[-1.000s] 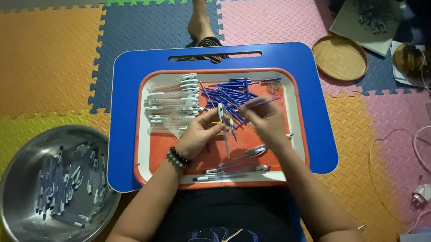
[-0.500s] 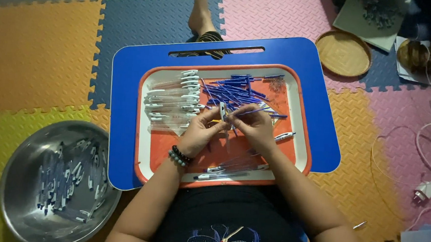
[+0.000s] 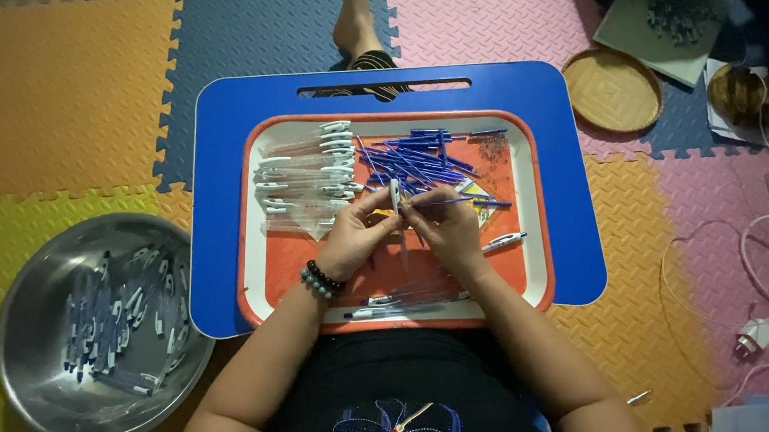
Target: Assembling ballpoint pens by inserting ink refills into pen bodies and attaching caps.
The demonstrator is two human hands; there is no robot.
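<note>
Blue refill pinched by right hand; left hand grips barrel.

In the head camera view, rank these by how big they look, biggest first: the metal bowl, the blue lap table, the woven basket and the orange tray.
1. blue lap table
2. orange tray
3. metal bowl, partly cut off by the frame edge, so its rank below the tray is less sure
4. woven basket

We see a steel bowl of finished pens at left, a woven basket, and a white charger on foam mats.
</note>
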